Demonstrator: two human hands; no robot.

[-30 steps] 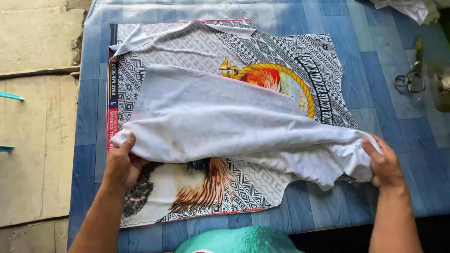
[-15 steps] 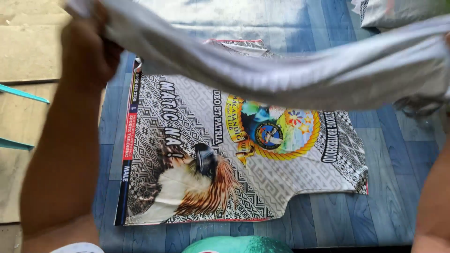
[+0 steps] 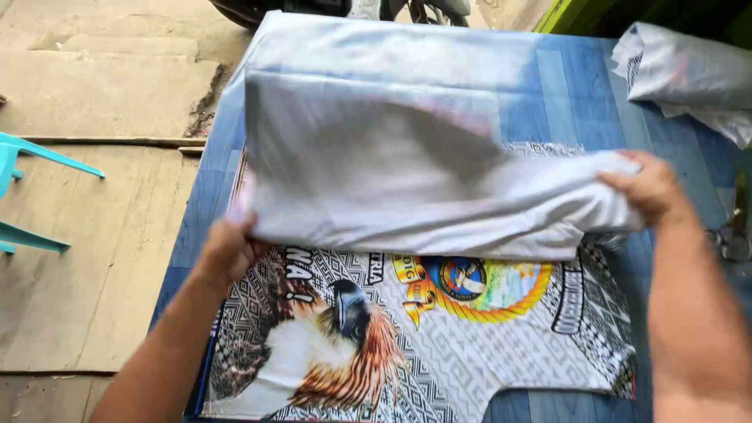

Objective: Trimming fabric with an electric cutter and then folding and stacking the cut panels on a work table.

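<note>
the left hand (image 3: 227, 249) has its fingers clenched on the left edge of a white cloth piece (image 3: 392, 172), and the right hand (image 3: 650, 186) has its fingers grasping the bunched right edge of the same piece. the cloth is lifted a little above the blue tabletop (image 3: 580, 86) and its far part spreads over the tabletop, toward the far edge. under it lies a printed cloth piece (image 3: 470, 345) with an eagle picture and a round yellow emblem, flat on the tabletop, and its near half is uncovered. as i judge it, the white piece is not yet laid flat, so the spreading is only partly done; the near edge is in the air and folded. a bundle of white fabric (image 3: 689, 74) rests at the far right corner, well apart, and scissors (image 3: 732, 235) lie near the right edge.
</note>
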